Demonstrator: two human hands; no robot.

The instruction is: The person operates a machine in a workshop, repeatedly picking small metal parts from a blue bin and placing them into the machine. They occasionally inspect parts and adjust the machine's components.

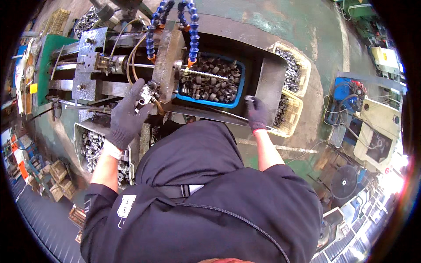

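Observation:
My left hand [126, 115], in a dark knit glove, is at the valve block [147, 93] on the machine's front side, thumb and fingers spread around it. A small shiny metal ring [141, 102] shows between thumb and fingers; whether the hand grips it is unclear. My right hand [257, 113], also gloved, is over the front rim of the dark metal trough, with a small metal piece [250, 98] at its curled fingertips. Left of it, a toothed broach rod [209, 74] sticks out of the steel fixture [167, 62] above a blue bin [242, 82] of dark metal collars.
Blue segmented coolant hoses [194, 36] hang over the fixture. A second rod [230, 115] lies along the trough's front edge. Cream baskets [304, 79] of metal parts stand right of the trough. A metal bin [77, 141] of bright collars stands below my left forearm.

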